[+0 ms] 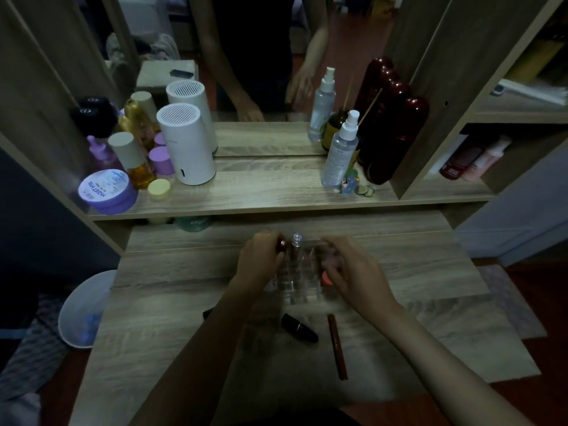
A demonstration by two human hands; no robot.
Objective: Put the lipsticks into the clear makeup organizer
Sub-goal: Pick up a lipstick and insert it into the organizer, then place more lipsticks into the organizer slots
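At 12 o'clock of our hands a raised shelf [276,192] carries a white cylinder [187,146], a spray bottle [339,155] and a purple jar [107,192]. On the desk [430,272], at 6 o'clock of the clear organizer [296,278], lie 2 lipsticks: a black lipstick [299,328] and a slim brown tube [337,345]. Our left hand [261,259] pinches a dark red lipstick [281,245] at the organizer's 10 o'clock corner. Our right hand [350,269] curls over its right side; its grip we cannot tell. A clear-capped tube [297,245] stands inside.

Organizer [299,278] mid-desk [430,272]; two lipsticks [298,328] [337,345] nearer, before it.
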